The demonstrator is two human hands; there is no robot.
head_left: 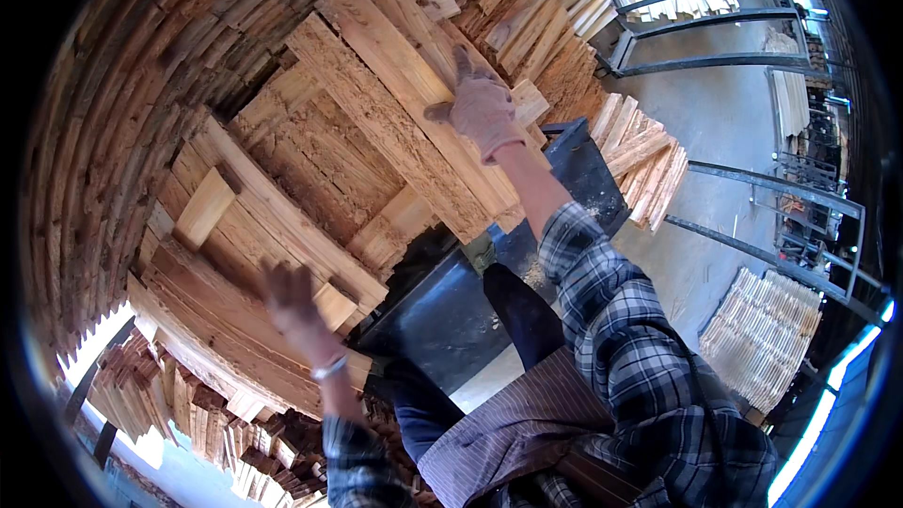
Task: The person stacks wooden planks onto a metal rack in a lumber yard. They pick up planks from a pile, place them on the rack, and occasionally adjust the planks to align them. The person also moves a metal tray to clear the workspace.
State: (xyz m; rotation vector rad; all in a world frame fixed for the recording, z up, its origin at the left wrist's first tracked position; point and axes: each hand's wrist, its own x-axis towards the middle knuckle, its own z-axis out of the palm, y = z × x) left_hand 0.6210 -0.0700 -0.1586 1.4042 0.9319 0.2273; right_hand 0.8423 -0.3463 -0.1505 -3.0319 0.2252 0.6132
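My right hand [484, 115], in a brownish work glove, lies over the long pale planks in front of me. Its thumb and forefinger are stretched apart and grip nothing. Under and beside it runs a wooden plank [386, 38], with a rough-edged plank [376, 122] parallel to it on the left. My left hand [299, 315], also gloved and blurred by motion, hovers over the left-hand boards with its fingers extended and nothing visible in them. Close to it are a long curved-looking board [292, 212] and a short wood piece [205, 207]; a small block [334, 306] sits beside the fingers.
A tall wall of stacked boards [122, 85] rises at the left. A black metal surface [442, 306] lies by my legs. More cut wood [644, 155] is piled at the right, with metal frames [752, 183] and a slat stack [762, 334] on the grey floor beyond.
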